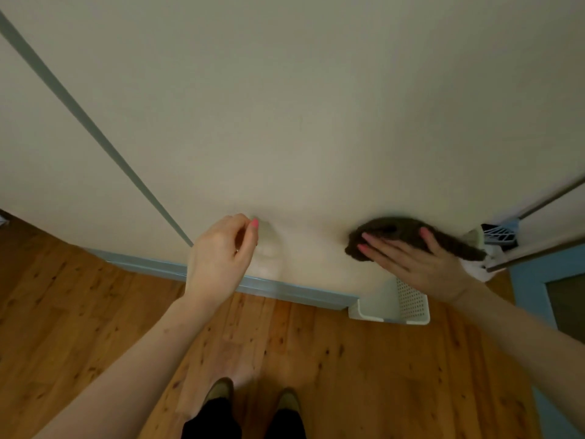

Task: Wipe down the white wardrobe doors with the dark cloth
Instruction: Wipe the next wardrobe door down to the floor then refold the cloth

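The white wardrobe door (pixel 316 106) fills the upper part of the view. Low on the door, near its right edge, my right hand (pixel 414 264) presses the dark brown cloth (pixel 395 231) flat against it with straight, spread fingers. My left hand (pixel 221 251) hovers close to the door's lower middle, to the left of the cloth. Its fingers are loosely curled and hold nothing, and the thumb tip is at or near the surface. A faint reflection of the left hand shows in the door.
A grey vertical strip (pixel 79 112) divides the door panels on the left. A blue-grey bottom rail (pixel 142 264) runs along the wooden floor (pixel 348 359). A white perforated basket (pixel 395 302) stands at the door's right corner. Metal rails (pixel 544 201) and a blue frame (pixel 531 280) are on the right. My feet (pixel 253 397) are below.
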Motion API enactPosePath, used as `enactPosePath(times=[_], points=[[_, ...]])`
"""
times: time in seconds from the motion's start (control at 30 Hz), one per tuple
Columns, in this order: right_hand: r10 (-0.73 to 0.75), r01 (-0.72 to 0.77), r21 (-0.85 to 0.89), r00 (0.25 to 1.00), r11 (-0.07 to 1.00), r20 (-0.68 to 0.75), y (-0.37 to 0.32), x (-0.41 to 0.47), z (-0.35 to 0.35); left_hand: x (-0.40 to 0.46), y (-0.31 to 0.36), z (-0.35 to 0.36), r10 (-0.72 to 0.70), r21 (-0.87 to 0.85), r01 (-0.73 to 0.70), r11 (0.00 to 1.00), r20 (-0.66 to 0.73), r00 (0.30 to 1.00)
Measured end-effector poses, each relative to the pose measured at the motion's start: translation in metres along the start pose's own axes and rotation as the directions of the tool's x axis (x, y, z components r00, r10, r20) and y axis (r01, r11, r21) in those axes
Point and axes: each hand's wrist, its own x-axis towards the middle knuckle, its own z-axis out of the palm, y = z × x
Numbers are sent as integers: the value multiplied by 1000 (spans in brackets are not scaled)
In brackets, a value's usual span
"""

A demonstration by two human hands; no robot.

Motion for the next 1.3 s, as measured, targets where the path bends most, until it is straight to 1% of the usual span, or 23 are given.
enactPosePath(times=[0.03,0.1,0.13,0.17,0.23,0.3,0.37,0.4,0.5,0.57,0.63,0.7,0.77,0.83,0.87,0.9,0.93,0.97,1.03,1.13,1.2,1.23,1.3], points=[[-137,138,-15,989,990,52,-16,-9,11,-2,-4,4,9,27,-10,1000,15,1000],[-413,415,16,900,910,143,-46,-24,28,-6,-14,11,19,48,-20,999,17,1000],[-492,492,53,848,869,198,-60,-28,32,-8,-20,15,19,49,-20,999,12,1000],[-528,523,92,810,847,257,-71,-31,34,-9,-25,17,16,48,-17,999,10,1000],[-522,495,172,775,852,357,-92,-34,35,-11,-35,22,8,48,-9,999,17,1000],[-502,465,190,772,864,390,-106,-35,38,-18,-45,26,-15,41,13,999,34,999],[-482,457,154,813,876,326,-104,-34,40,-24,-51,27,-36,33,34,999,49,998],[-442,418,142,849,897,290,-99,-31,39,-26,-53,28,-47,31,46,998,56,997],[-191,168,152,971,974,147,-84,-17,32,-28,-56,29,-57,17,56,998,67,996],[-67,51,155,993,987,99,-81,-1,31,-25,-58,31,-46,5,46,999,59,997],[-43,30,149,995,988,87,-92,9,34,-22,-60,31,-38,-22,39,999,48,998],[-75,61,136,992,989,100,-114,13,43,-20,-66,30,-22,-26,23,999,42,999],[-197,177,139,969,974,149,-147,11,57,-21,-76,29,-4,-32,6,999,45,999],[-400,363,181,882,914,251,-178,13,67,-22,-87,26,0,-50,2,999,44,999],[-472,428,208,838,880,274,-190,20,71,-21,-96,24,11,-47,-9,999,41,999],[-523,472,233,807,850,275,-194,23,73,-21,-101,22,17,-46,-15,999,36,999],[-543,489,246,798,837,262,-194,28,73,-20,-105,21,24,-47,-23,999,29,999],[-530,479,240,810,845,251,-192,34,73,-18,-110,19,31,-53,-30,998,26,999],[-470,435,200,862,878,191,-190,40,72,-17,-118,18,34,-69,-32,997,24,999],[-210,193,198,976,961,66,-188,67,67,-18,-124,16,15,-103,-13,995,22,1000],[-39,36,173,999,984,16,-187,97,60,-18,-125,17,22,-103,-19,994,29,999],[11,-8,160,1000,987,-16,-189,111,58,-17,-127,16,17,-108,-14,994,29,999],[33,-24,143,998,989,-59,-199,130,63,-12,-133,14,-5,-117,7,993,22,1000]])
